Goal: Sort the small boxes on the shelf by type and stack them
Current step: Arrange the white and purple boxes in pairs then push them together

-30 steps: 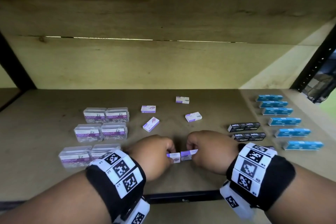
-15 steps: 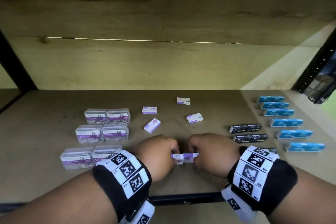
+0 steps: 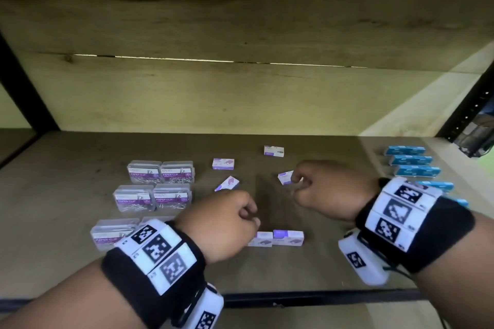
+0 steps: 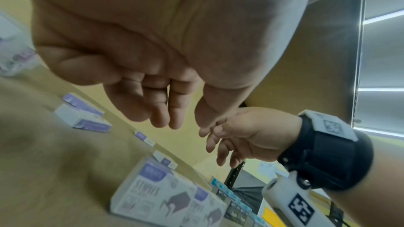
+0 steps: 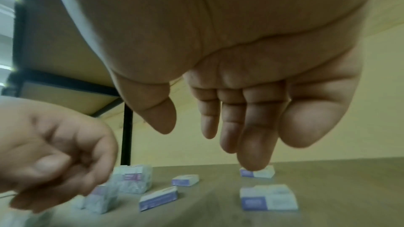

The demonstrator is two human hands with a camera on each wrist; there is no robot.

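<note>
One brown wooden shelf board (image 3: 80,262) fills the view, plywood wall behind, black steel uprights at the sides. Six clear plastic paper-clip boxes (image 3: 160,172) lie at nine o'clock; six small white-and-purple staple boxes (image 3: 288,237) — two paired at six o'clock. Right hand (image 3: 328,189), fingers loosely extended, seems just to touch one staple box (image 3: 284,177). Left hand (image 3: 222,224) hovers, fingers relaxed, empty.

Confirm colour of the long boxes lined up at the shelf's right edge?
Bright blue with small white print: the long boxes show best in the head view.
</note>
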